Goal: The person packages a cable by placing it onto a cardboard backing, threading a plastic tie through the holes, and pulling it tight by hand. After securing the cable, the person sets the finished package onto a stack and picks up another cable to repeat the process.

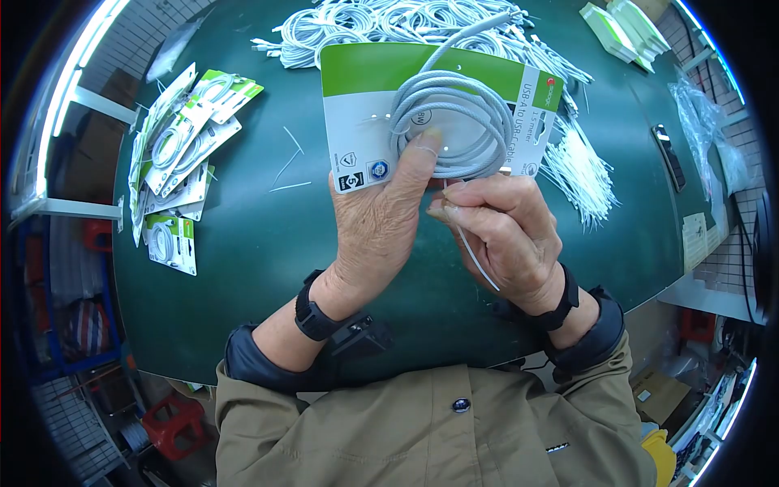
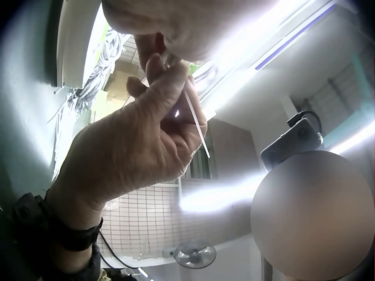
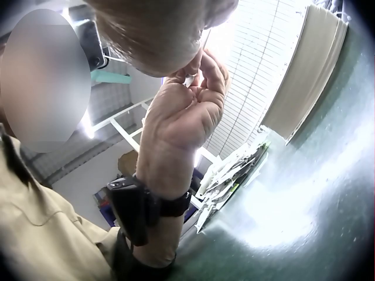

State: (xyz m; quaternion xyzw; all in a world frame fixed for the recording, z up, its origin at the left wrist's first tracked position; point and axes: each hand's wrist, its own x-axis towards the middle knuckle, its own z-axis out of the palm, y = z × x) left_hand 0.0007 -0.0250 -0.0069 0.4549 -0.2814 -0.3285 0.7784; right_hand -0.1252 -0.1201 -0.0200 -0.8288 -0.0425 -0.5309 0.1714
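In the head view my left hand (image 1: 377,215) grips a green-and-white packaging card (image 1: 357,109) from below, its thumb pressed over a coiled grey-white USB cable (image 1: 454,88) lying on the card's front. One stiff end of the cable sticks up past the card's top edge. Just under the card my right hand (image 1: 511,231) pinches a thin white cable tie (image 1: 477,258) between thumb and fingers, its tail hanging down. That pinch also shows in the left wrist view, with the cable tie (image 2: 197,123) slanting out below the right hand (image 2: 135,134).
Carded cables (image 1: 174,158) lie piled at the left. A heap of coiled cables (image 1: 381,28) covers the table's far side, with white cable ties (image 1: 583,174) fanned out at its right. Blank cards (image 1: 625,32), a dark phone-like device (image 1: 669,154) and clear plastic bags (image 1: 706,122) are farther right.
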